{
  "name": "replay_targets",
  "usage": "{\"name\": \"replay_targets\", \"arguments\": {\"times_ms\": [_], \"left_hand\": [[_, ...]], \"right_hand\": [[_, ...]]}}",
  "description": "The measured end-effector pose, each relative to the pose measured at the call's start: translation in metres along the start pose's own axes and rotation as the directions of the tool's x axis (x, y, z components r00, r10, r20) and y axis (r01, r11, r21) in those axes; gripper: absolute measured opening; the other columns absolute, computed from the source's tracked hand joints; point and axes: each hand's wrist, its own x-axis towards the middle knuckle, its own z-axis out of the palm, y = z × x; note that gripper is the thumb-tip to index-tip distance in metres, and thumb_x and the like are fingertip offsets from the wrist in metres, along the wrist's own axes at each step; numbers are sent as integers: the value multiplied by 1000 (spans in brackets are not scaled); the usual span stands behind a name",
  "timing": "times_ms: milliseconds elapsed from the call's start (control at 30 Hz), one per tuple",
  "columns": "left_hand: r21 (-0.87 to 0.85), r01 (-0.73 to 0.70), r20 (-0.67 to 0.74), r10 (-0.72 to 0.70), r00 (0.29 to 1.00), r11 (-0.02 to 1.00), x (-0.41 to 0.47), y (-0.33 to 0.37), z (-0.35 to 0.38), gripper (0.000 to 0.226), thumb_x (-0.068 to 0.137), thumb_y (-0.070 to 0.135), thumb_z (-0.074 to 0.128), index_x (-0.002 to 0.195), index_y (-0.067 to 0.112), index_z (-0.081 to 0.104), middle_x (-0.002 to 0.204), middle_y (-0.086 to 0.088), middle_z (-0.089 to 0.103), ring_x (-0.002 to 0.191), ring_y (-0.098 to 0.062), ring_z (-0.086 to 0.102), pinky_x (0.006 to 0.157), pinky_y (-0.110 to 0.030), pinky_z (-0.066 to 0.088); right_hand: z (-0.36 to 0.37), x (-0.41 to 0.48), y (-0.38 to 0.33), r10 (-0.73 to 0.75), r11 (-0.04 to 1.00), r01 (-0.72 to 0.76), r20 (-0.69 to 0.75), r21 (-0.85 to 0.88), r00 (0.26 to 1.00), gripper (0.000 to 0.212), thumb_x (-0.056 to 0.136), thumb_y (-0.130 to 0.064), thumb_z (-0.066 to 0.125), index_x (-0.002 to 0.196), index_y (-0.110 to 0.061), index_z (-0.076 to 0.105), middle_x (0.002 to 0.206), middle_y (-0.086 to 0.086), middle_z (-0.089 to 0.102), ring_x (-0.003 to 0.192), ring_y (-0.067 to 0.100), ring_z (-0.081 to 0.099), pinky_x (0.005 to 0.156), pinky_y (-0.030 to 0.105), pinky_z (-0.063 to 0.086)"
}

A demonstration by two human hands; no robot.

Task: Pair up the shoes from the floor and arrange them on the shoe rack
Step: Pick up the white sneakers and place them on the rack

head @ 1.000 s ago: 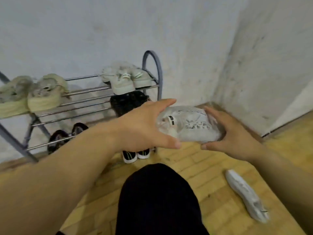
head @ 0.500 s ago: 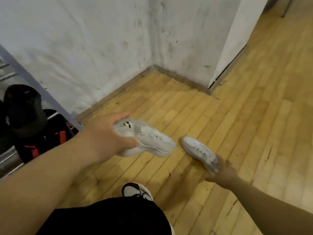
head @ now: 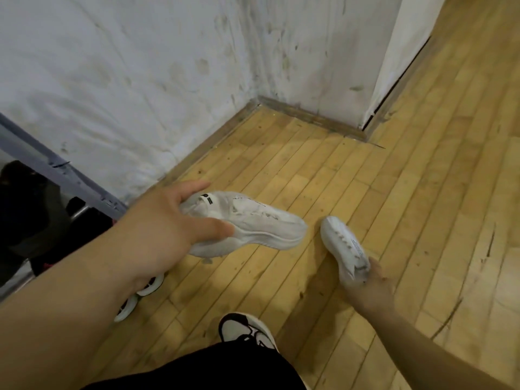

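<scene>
In the middle of the frame the left hand [head: 157,235] holds the first shoe [head: 253,220] above the floor [head: 422,192], its toe pointing right. Just right of it, apart, the right hand [head: 368,285] grips the second shoe [head: 343,243] by its near end. The shoe rack [head: 56,170] runs along the left edge, and 2 shoe toes [head: 140,296] lie under the left forearm.

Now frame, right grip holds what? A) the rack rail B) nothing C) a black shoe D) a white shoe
D: the right grip curls round the rear end of a white shoe; the left grip holds a second white shoe.
</scene>
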Motion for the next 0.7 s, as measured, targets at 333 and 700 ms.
{"name": "replay_targets", "arguments": {"times_ms": [333,700], "left_hand": [[-257,-94,-349,-1,937,962,-43,-12,-50,84,79,31,89,150,46,46,150,18,46,132,-8,52,98,-26,49],[-375,-412,-684,52,728,830,-223,-36,-162,109,68,28,93,156,49,33,149,29,49,128,4,57,106,-36,52]], "right_hand": [[-11,-171,-145,-350,769,161,196,619,916,96,85,-40,81,163,-41,24,153,-13,42,128,18,52,98,38,47],[-16,-396,-317,-892,388,688,61,613,449,92,81,-49,83,154,-60,28,151,-25,38,134,-4,41,111,28,37]]}}
